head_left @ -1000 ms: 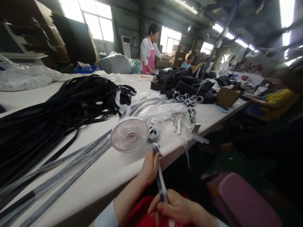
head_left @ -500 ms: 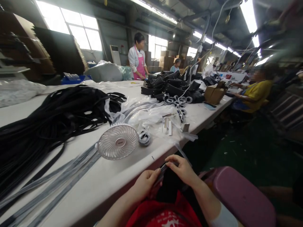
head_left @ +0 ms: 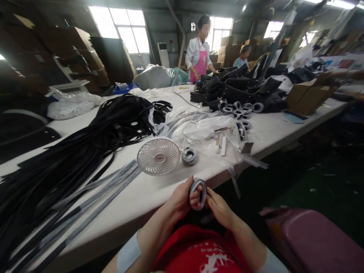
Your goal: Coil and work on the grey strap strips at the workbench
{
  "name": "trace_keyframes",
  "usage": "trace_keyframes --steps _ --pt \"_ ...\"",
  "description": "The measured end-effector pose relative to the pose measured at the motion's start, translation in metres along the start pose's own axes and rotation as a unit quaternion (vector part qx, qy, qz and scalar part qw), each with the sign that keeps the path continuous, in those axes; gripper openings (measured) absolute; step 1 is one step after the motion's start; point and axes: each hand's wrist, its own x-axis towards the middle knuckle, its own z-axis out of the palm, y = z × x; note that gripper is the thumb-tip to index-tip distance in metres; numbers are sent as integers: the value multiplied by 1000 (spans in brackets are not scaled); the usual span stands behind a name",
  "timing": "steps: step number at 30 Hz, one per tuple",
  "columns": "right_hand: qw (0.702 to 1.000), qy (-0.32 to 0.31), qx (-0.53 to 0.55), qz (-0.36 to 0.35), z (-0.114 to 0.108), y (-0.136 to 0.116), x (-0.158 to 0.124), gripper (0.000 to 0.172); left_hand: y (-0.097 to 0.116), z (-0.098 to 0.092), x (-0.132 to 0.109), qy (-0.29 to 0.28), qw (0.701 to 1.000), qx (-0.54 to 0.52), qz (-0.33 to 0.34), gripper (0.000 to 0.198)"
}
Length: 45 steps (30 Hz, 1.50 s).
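At the near edge of the white surface (head_left: 153, 191), a grey coil (head_left: 204, 194) is held between the two hands: the left hand's (head_left: 181, 196) grip is closed round its left side, with fingers showing through the ring, and the right hand's (head_left: 221, 207) grip is narrow, fingertips touching its right side. Just beyond them stand a fan (head_left: 158, 156) and, touching or nearly touching it on the right, a second coil (head_left: 189, 156). Black straps (head_left: 113, 123) spread to the left, clear plastic (head_left: 196, 131) lies farther back, and more rings (head_left: 239, 110) sit far right beside black pieces (head_left: 236, 89).
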Motion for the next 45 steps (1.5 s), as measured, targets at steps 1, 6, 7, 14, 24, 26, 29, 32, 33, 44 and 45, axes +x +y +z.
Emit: trace_keyframes --steps 1,6,7,14,24,26,29,32,33,44,45 --pt "999 -15 29 22 3 6 2 51 1 -1 3 2 1000 -29 3 51" --pt "988 -102 105 54 19 23 0 49 7 7 9 11 989 -132 64 41" --pt "987 -113 101 60 22 25 -2 49 7 9 11 16 988 -127 86 42" --pt "946 -189 234 118 25 21 -11 45 3 -14 24 206 824 422 317 36" --pt "997 -27 15 70 -73 -19 41 39 -3 1 12 127 680 699 182 43" --pt "983 2 -182 -5 -81 -25 41 30 0 7 10 110 768 625 89 52" --pt "933 16 -350 -81 -78 -33 36 29 2 10 9 25 901 433 -28 57" --pt "959 -12 -272 -76 -61 -31 31 41 3 7 12 -33 965 251 -66 55" --pt "978 -22 -199 -60 -52 -27 29 47 3 5 13 -31 975 209 -73 55" --pt "971 6 217 100 15 66 22 58 -4 -15 18 -11 990 9 -141 75" --pt "975 -8 201 99 13 71 26 59 -7 -19 19 -6 991 -1 -133 75"
